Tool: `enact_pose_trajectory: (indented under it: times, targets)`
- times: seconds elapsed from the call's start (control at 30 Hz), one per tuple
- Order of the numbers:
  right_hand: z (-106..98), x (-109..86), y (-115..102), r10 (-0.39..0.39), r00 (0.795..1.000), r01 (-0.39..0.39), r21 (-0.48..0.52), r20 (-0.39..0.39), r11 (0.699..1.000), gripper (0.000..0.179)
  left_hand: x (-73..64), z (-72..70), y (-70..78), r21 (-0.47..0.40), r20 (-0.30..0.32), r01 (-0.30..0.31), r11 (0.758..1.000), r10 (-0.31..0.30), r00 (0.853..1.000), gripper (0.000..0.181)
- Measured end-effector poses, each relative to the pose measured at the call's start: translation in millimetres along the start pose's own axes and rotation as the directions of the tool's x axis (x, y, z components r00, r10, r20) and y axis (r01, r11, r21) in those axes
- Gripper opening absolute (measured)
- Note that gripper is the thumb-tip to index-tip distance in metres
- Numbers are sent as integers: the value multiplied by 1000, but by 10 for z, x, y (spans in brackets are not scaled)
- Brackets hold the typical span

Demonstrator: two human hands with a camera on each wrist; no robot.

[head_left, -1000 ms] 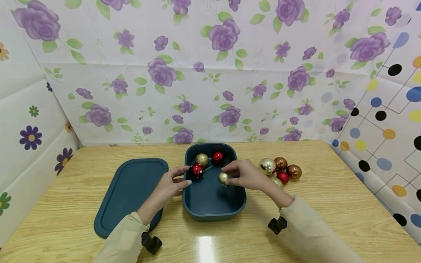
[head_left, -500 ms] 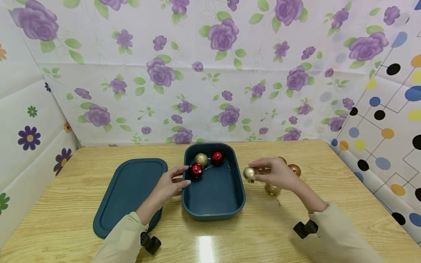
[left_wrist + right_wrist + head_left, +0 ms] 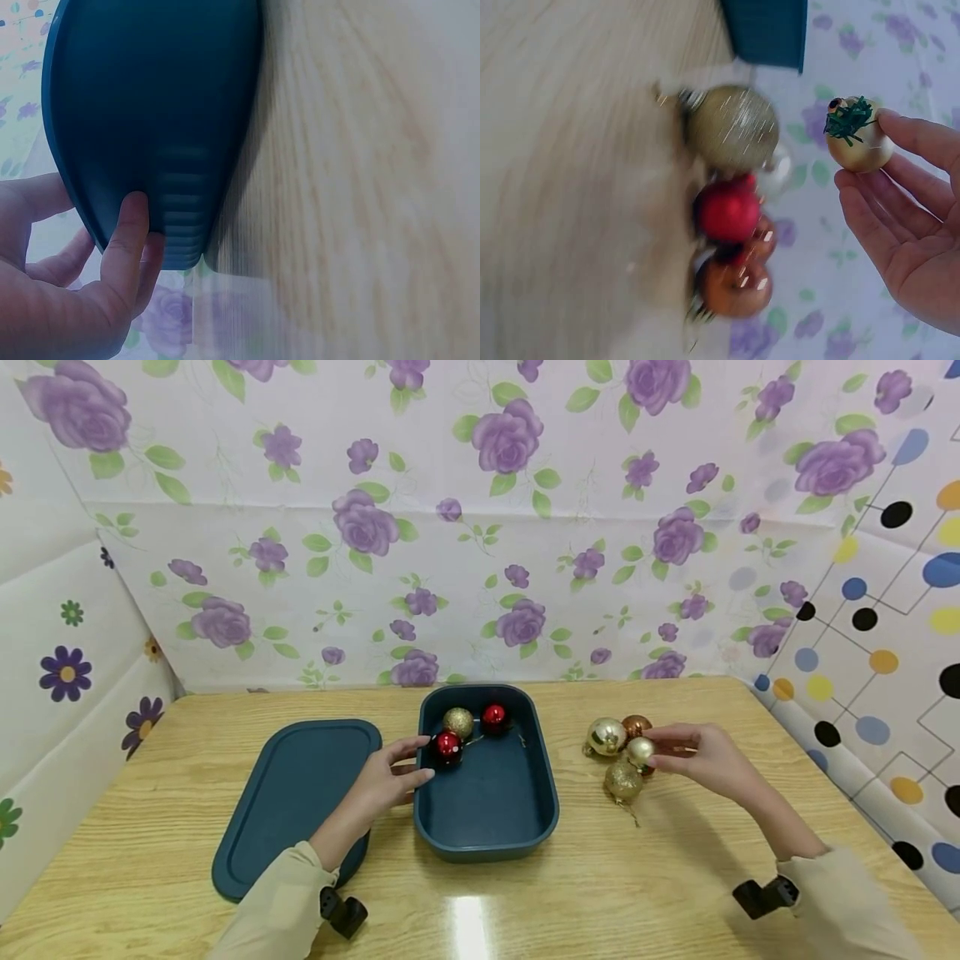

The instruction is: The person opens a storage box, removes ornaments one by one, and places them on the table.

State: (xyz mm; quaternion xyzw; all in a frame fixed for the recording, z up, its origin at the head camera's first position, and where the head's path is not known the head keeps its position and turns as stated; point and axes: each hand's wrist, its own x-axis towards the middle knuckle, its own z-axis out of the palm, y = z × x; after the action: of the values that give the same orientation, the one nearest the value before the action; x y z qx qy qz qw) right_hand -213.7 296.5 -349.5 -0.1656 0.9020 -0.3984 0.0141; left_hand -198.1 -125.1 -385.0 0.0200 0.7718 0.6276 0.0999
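My right hand pinches a small gold Christmas ball between thumb and fingertips. In the right wrist view, green tinsel tops that gold ball. It is held over a group of balls: a larger shiny gold ball, a gold glitter ball, a copper ball, a red ball and a second copper ball. My left hand grips the left wall of the dark teal box, its fingers against the outside.
Inside the box, at its far end, lie a gold glitter ball and two red balls, one at the left wall and one farther back. A teal lid lies flat on the wooden table, left of the box.
My right hand has carried the small gold ball from above the box rightward, out over the group of balls. The left hand has stayed at the box wall.
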Motion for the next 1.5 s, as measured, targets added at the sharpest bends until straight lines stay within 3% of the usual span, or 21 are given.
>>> enact_pose_trajectory:
  times: [0.2, 0.57, 1.03, 1.5]
  targets:
    - [-96, -90, 261, 42, 998, -44, -51, -39, 998, 44, 4, -12, -6, -5, 8, -7, 1000, 7, 1000, 50]
    - [-145, -152, 599, 106, 994, -106, -123, -3, 987, 44, 11, 0, -12, -8, -2, 2, 1000, -2, 1000, 50]
    - [-89, -101, 714, 93, 996, -91, -155, 5, 984, 41, -8, 1, 5, -3, -1, 0, 1000, 0, 1000, 50]
    - [-41, -75, 647, 89, 996, -89, -221, -14, 971, 40, 0, -4, -13, 7, -3, -6, 1000, 6, 1000, 50]
